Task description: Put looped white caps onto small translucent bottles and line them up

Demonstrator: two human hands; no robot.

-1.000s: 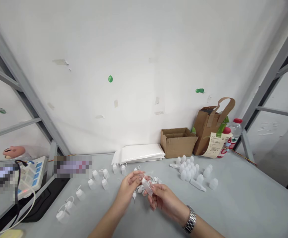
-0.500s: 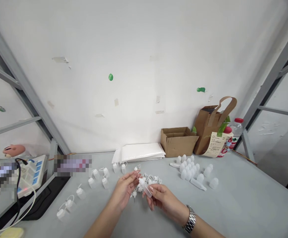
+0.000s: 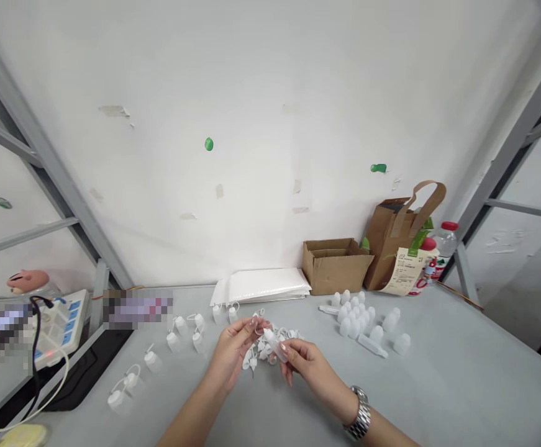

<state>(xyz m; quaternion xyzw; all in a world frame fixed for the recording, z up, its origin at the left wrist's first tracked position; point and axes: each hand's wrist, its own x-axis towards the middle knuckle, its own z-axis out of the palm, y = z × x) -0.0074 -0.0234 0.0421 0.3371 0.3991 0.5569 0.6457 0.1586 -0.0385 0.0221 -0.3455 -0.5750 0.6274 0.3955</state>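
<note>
Tilted over the middle of the grey table, a small translucent bottle (image 3: 275,345) is held near its base by my right hand (image 3: 304,365). Beside its white tip, the fingers of my left hand (image 3: 243,343) are pinched on a white cap with a loop (image 3: 259,328). A pile of white caps (image 3: 263,353) lies behind and under the hands. Several bottles with looped caps (image 3: 172,341) stand to the left. On the right is a group of bottles without caps (image 3: 354,323), mostly upright, with a couple lying down.
White padded envelopes (image 3: 268,286), an open cardboard box (image 3: 333,273), a brown paper bag (image 3: 382,245) and a red-capped plastic bottle (image 3: 446,242) line the wall. At left are a power strip (image 3: 68,326), cables, a black tray (image 3: 88,372) and a pink figure (image 3: 28,280).
The held bottle and my right hand have shifted slightly right. My left hand has turned a little, and the cap's loop shows more clearly between its fingers and the bottle tip.
</note>
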